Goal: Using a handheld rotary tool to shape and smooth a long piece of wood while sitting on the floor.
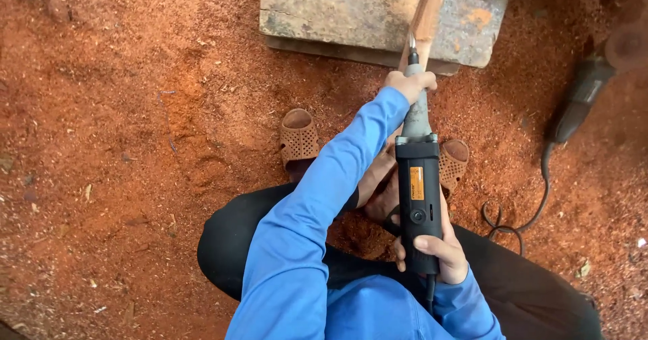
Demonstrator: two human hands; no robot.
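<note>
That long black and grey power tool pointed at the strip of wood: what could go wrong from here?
The left hand grips the long black and grey power tool close to its tip, so a slip could cut fingers. The thin reddish wood strip looks unclamped and might kick. The feet in brown perforated sandals sit exposed below.

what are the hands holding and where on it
Both hold one black and grey handheld power grinder: the left hand grips its grey neck near the tip, the right hand grips the black rear body.

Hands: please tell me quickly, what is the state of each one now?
Left hand: closed around the grey neck of the power tool.
Right hand: closed around the tool's black rear body.
</note>
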